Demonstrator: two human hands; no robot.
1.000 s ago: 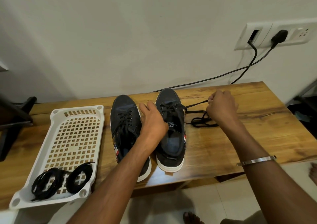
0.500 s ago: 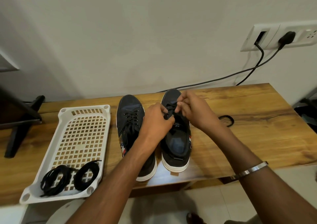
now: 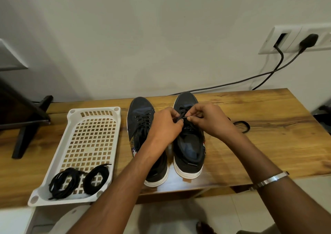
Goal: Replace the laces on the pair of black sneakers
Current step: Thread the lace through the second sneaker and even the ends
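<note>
1. Both hands meet over the right sneaker (image 3: 188, 144): left hand (image 3: 165, 124) and right hand (image 3: 209, 120) each pinch the same black lace (image 3: 179, 117) above its eyelets.
2. A second ago the right hand was out over the table, drawing lace sideways; now it's back at the shoe, and only a loop (image 3: 241, 125) lies behind it.
3. Left sneaker (image 3: 141, 124) sits just beside, fully laced, matte black upper, white rubber sole.
4. Two coiled laces (image 3: 78, 181) rest in the white plastic grid basket (image 3: 93, 124) on the glossy wood table (image 3: 277, 140).
</note>
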